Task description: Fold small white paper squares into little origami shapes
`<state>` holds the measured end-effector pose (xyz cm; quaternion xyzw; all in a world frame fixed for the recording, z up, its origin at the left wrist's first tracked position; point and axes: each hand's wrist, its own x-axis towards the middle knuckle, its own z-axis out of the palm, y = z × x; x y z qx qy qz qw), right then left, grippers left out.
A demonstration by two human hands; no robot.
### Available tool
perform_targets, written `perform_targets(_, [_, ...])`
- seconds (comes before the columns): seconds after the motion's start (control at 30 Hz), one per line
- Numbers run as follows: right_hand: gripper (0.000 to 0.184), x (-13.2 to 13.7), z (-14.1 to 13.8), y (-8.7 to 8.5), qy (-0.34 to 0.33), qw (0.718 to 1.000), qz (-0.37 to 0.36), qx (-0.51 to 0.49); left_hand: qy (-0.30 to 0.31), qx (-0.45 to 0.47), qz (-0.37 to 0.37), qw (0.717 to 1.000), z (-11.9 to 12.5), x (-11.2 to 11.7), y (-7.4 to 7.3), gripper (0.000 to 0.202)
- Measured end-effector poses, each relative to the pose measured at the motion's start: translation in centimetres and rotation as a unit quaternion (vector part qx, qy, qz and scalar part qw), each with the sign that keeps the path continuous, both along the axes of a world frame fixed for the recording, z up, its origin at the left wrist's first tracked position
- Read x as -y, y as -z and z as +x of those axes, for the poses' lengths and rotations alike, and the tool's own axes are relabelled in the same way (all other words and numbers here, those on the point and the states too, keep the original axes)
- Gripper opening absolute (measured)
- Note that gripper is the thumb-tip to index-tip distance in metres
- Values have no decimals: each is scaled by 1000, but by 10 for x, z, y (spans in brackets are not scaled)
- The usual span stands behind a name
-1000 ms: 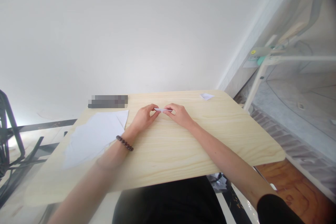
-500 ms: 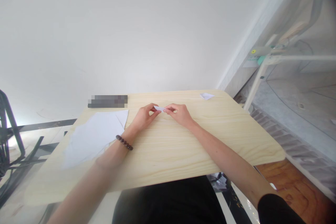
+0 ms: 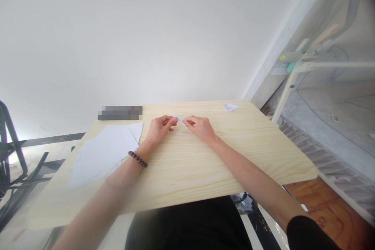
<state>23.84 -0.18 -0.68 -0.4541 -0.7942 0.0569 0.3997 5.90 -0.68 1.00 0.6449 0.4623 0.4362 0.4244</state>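
Observation:
A small folded piece of white paper (image 3: 179, 119) is held between my two hands above the middle of the wooden table. My left hand (image 3: 160, 128) pinches its left end between thumb and fingers, and a dark bead bracelet (image 3: 137, 159) circles that wrist. At the other end, the fingertips of my right hand (image 3: 200, 127) are closed on the same paper. The fingers partly cover it, so its full shape is hidden.
Loose white paper sheets (image 3: 108, 148) lie on the table's left side. Behind them is a dark, pixelated oblong (image 3: 120, 113). Another folded white paper (image 3: 230, 107) rests near the far right edge of the table (image 3: 249, 164). A white wall (image 3: 164, 39) stands behind.
The folded paper has turned in my fingers and now shows a narrower side. My left hand has shifted slightly left, its thumb now higher against the paper.

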Motion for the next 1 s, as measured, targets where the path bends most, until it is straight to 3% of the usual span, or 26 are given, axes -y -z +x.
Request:
perform_targets(0.2, [20,2,-2,1,-2,999,28,35,50,28,-50,997,3,0,4,36])
perform_targets(0.47, [23,3,-3,1,-43,999,19,18,72,99,-59,991,4,-1,2,37])
perform_targets(1.0, [20,5,-1,-9,-82,995,-21,-61,56,44,-8,997,1,-2,1,30])
